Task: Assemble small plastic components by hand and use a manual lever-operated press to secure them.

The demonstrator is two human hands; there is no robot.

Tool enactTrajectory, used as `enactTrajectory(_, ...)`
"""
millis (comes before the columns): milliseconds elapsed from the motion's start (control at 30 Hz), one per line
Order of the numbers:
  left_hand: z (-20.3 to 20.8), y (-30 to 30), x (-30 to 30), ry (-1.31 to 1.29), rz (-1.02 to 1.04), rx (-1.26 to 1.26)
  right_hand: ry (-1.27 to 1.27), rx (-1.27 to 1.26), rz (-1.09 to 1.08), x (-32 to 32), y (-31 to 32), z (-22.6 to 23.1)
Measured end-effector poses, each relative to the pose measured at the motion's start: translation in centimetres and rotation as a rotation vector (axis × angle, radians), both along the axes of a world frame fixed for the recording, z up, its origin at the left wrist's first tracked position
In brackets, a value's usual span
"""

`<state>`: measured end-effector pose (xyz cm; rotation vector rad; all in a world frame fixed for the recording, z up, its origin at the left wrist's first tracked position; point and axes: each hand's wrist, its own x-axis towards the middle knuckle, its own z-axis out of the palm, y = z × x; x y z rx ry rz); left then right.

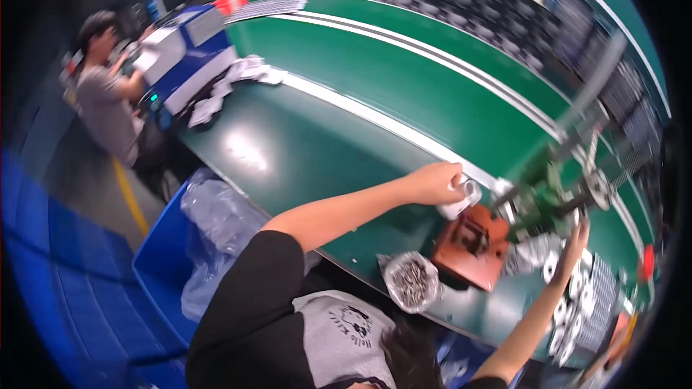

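My left hand (436, 184) is closed around a small white part with a rounded end (455, 207), at the far left corner of an orange-red metal fixture (472, 245). Behind and right of the fixture stands a green bench press (540, 198) with a round wheel (597, 187), partly smeared by motion. My right hand (575, 239) is raised beside the press, under the wheel. Its fingers are blurred, so I cannot make out whether they grip anything. Nearer me, a plastic-lined bowl (412, 282) holds many small metal pins.
Several white parts with round holes (569, 317) lie beside a grey tray at the right. A blue bin (162, 256) with clear plastic bags stands at the left. A green conveyor (375, 65) runs behind the bench. Another person (108, 94) works at a blue-white machine (191, 47).
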<state>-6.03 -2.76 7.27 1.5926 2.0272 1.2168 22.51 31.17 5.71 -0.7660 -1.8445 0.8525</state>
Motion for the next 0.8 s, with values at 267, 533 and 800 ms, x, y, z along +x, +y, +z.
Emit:
enactTrajectory(267,-10.3,1.8,-15.4,-0.074,0.34,0.126,-0.986,0.21,-0.629,3.0,0.9,-10.9)
enactTrajectory(533,-10.1,-26.9,-32.7,0.969,1.431,-0.239,-0.637,0.105,-0.501,11.8,4.1,-14.9)
enactTrajectory(800,-13.2,-47.4,-34.0,0.892,1.639,-1.038,-0.763,0.269,-0.641,8.4,0.7,-12.4)
